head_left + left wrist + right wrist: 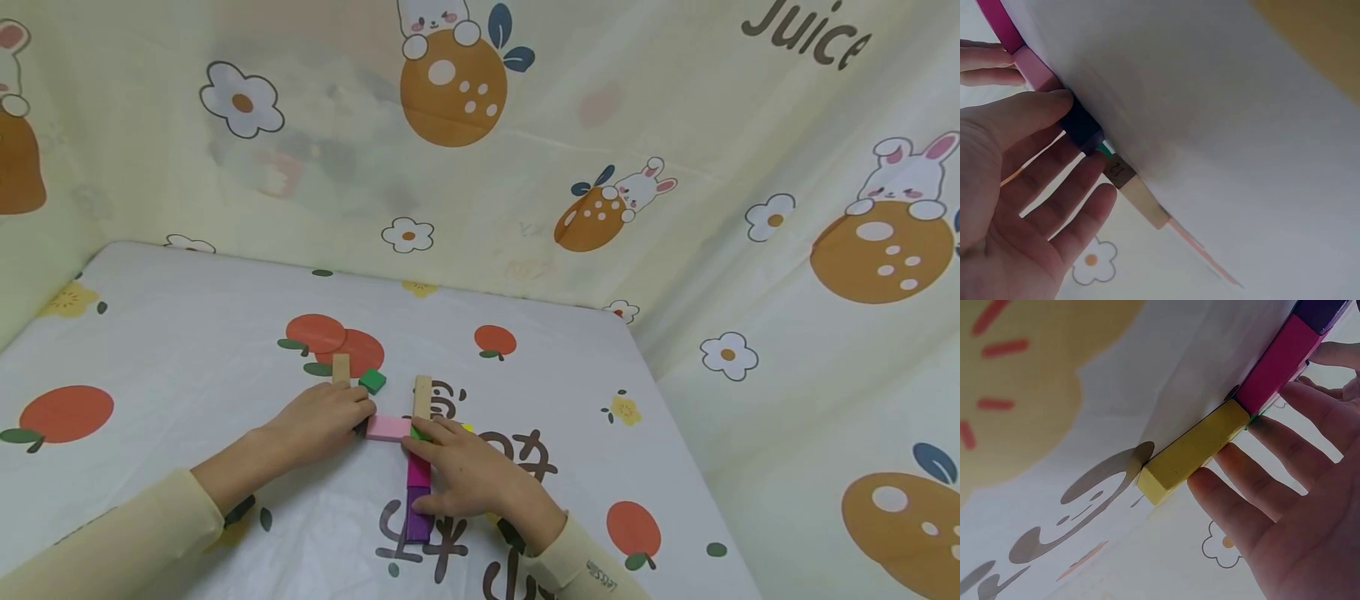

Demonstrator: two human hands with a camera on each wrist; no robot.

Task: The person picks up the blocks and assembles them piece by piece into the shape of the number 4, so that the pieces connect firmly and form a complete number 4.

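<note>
My left hand (324, 423) pinches a dark blue block (1082, 125) between thumb and fingers, at the left end of a pink block (388, 428). The blue block is mostly hidden in the head view. My right hand (474, 468) lies over the joined row, its fingers extended. Its fingertips touch near a bright green block (417, 435), a magenta block (418, 469) and a yellow block (1197, 453); its thumb is on the purple block (415, 532). A beige block (422, 396) extends the row away from me, and the pink block meets it from the left.
Beyond my left hand lie another beige block (341, 367) and a small green block (372, 382). A brown block marked 12 (1120, 172) shows in the left wrist view. The white printed tablecloth (187, 333) reaches a patterned curtain (322, 200) behind and at the sides.
</note>
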